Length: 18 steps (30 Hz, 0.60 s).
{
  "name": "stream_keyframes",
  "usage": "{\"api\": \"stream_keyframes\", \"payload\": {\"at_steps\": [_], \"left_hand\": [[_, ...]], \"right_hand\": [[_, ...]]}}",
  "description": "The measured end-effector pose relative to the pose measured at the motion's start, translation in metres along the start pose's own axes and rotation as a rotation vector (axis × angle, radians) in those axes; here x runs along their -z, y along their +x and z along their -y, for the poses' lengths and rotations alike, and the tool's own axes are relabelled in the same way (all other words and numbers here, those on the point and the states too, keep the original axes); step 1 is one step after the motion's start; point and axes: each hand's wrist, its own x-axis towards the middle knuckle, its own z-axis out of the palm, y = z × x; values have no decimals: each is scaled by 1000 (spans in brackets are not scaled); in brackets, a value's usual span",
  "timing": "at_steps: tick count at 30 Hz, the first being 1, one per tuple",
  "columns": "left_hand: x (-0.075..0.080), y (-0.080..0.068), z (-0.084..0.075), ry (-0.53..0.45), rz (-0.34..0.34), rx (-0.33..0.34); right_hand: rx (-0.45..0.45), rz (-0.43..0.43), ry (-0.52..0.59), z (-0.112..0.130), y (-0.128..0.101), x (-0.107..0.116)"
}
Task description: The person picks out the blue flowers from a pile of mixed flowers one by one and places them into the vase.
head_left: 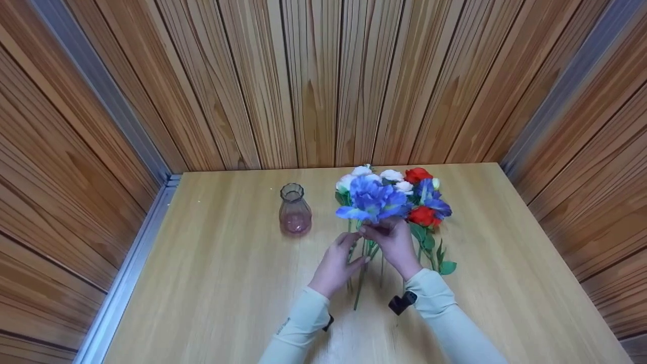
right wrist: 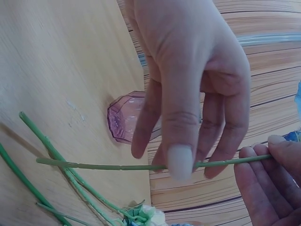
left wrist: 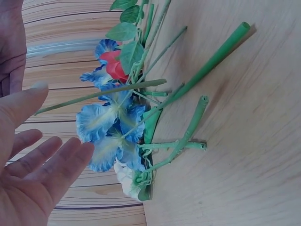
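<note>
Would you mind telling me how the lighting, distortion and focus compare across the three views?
Head view: even, soft light, wide-angle bending of the wall planks, faint shadow beside the vase. Left wrist view: the near left hand looks slightly soft, while the thick green stem casts a crisp shadow on the table. Right wrist view: the right hand fills the frame; its thumbnail shows mild glare.

Left grip (head_left: 337, 263) slack; right grip (head_left: 394, 245) pinching

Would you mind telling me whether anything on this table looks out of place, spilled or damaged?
Nothing stands out. The pink glass vase stands upright and whole on the wooden table, apart from the flowers lying loose beside it. The right hand pinches a blue flower's stem; the left hand touches it.
</note>
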Motion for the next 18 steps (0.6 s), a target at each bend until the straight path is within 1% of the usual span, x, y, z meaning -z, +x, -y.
{"api": "stream_keyframes", "payload": {"at_steps": [4, 8, 13, 18], "left_hand": [[0, 1, 0, -50, 0, -1], [0, 1, 0, -68, 0, 4], [0, 2, 1, -75, -3, -9], [-1, 3, 2, -99, -18, -23]], "right_hand": [[-5, -6, 2, -13, 3, 0], [5, -20, 1, -27, 6, 0], [39, -29, -25, -30, 6, -1], [32, -37, -32, -29, 5, -3]]}}
